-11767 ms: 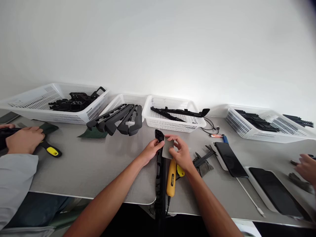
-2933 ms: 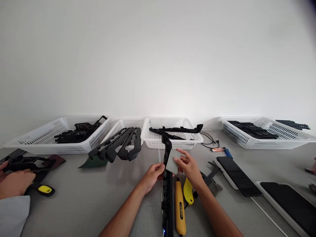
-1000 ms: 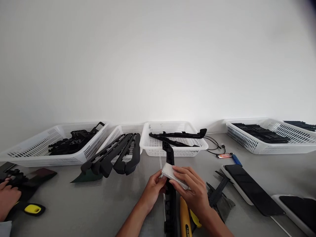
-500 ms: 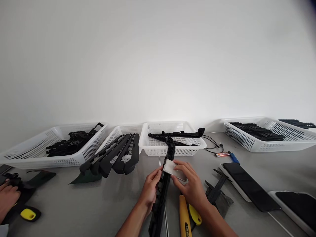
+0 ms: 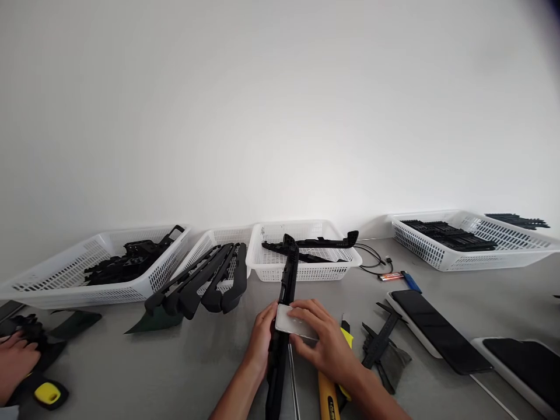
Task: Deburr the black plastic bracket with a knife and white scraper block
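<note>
Black plastic strip (image 5: 283, 309) gripped in both hands, a grey pad (image 5: 296, 321) pressed on it.

Left hand (image 5: 261, 337) is closed round the strip from the left, steadying it so it slants up off the worktop (image 5: 175, 367) with its far tip before the middle basket (image 5: 301, 256); right hand (image 5: 321, 341) lies flat over the pad, fingers clamped, holding it against the strip's upper face. Just right of the hands lie a yellow knife (image 5: 327, 399) and a dark caliper (image 5: 380, 338) on a rag, then two phones (image 5: 437, 329) farther right. More black parts (image 5: 205, 280) spill from a basket at left. At the far left edge, another person's hand (image 5: 15, 361) rests by a yellow-tipped tool (image 5: 47, 395), well apart.
</note>
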`<action>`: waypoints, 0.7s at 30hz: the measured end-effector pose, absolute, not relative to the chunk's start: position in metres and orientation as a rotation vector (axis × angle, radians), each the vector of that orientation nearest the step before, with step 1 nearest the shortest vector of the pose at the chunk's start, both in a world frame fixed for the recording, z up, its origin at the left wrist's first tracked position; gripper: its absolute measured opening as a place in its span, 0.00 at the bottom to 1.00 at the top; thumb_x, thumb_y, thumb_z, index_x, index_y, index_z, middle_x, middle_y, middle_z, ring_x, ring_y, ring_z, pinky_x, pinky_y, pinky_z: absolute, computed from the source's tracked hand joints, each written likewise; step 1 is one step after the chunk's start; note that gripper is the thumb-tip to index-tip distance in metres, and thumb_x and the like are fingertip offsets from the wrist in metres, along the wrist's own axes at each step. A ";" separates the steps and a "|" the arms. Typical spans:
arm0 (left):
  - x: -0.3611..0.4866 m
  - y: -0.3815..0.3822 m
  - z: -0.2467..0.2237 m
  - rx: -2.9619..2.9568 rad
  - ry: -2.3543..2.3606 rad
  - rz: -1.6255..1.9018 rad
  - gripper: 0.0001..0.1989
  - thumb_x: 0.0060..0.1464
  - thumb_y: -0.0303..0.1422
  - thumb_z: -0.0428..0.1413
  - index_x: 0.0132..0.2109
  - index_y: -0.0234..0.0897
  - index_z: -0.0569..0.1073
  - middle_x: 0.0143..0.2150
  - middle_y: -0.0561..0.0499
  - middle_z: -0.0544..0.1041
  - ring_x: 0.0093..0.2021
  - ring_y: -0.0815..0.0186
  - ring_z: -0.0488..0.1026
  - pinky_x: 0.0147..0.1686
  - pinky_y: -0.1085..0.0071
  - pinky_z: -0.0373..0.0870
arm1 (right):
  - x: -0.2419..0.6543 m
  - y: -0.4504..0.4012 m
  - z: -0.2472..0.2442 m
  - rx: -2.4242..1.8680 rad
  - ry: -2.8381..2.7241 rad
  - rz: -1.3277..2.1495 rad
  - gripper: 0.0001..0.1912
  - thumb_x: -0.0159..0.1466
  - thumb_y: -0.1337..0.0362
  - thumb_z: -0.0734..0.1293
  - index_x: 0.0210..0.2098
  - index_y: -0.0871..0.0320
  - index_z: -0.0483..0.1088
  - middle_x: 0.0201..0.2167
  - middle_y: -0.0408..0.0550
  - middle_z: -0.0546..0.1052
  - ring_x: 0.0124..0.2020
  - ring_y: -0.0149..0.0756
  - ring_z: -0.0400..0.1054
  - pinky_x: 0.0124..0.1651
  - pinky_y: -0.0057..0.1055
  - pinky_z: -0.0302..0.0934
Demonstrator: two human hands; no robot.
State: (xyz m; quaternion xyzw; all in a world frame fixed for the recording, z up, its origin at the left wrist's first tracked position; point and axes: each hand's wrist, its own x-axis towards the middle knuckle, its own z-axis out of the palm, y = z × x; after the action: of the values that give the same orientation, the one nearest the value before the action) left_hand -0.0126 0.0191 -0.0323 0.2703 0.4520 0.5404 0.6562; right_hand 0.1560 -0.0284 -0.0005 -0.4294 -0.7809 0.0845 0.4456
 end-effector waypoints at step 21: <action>0.002 -0.002 -0.001 0.875 0.815 0.968 0.32 0.54 0.57 0.61 0.54 0.35 0.74 0.27 0.52 0.76 0.18 0.70 0.67 0.18 0.74 0.65 | 0.170 -0.020 -0.011 -1.191 -1.741 -0.003 0.18 0.69 0.65 0.66 0.58 0.49 0.71 0.54 0.54 0.74 0.53 0.47 0.71 0.52 0.42 0.72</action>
State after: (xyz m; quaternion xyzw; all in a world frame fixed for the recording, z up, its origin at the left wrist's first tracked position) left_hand 0.0016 -0.0017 -0.0007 0.3957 0.3684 0.4378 0.7184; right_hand 0.1700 -0.0200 -0.0107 -0.4909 -0.7180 -0.0011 0.4935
